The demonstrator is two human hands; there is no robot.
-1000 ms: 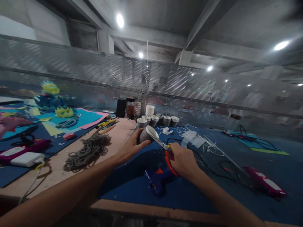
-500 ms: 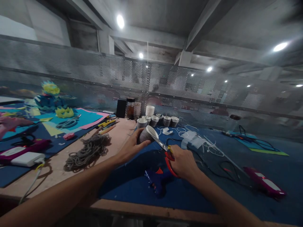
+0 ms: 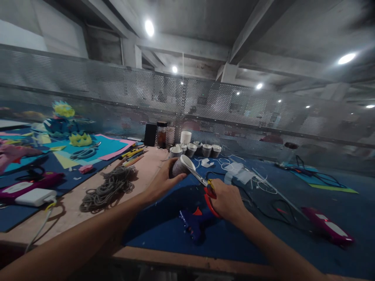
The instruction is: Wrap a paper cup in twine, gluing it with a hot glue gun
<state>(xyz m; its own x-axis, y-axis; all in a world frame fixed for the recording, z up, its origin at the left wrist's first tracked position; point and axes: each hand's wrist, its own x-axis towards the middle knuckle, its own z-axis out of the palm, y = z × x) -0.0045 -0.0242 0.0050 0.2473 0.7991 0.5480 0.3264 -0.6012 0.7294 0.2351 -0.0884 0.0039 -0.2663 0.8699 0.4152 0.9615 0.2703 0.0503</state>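
Observation:
My left hand (image 3: 168, 176) is wrapped round a small paper cup (image 3: 178, 167) with a grey, cord-like covering and a white rim. The cup is tilted, its mouth turned toward my right hand (image 3: 230, 198). That hand grips a pair of scissors (image 3: 211, 201) by the red and yellow handles. Their metal blades reach to the cup's mouth; whether the tips are inside or on the rim I cannot tell. Below the hands a blue glue gun (image 3: 193, 224) with a red trigger lies on the dark blue mat (image 3: 158, 234).
Several grey-wrapped cups (image 3: 206, 150) stand at the back, near a dark-lidded jar (image 3: 161, 134). A heap of grey cord (image 3: 109, 189) lies left. Farther left are blue-handled pliers (image 3: 84, 151) and coloured paper (image 3: 113, 146). A magenta device (image 3: 328, 226) and loose cables lie right.
The cup and scissors have shifted very slightly, the cup turning a little in my left hand. Both hands keep their holds; everything else looks the same.

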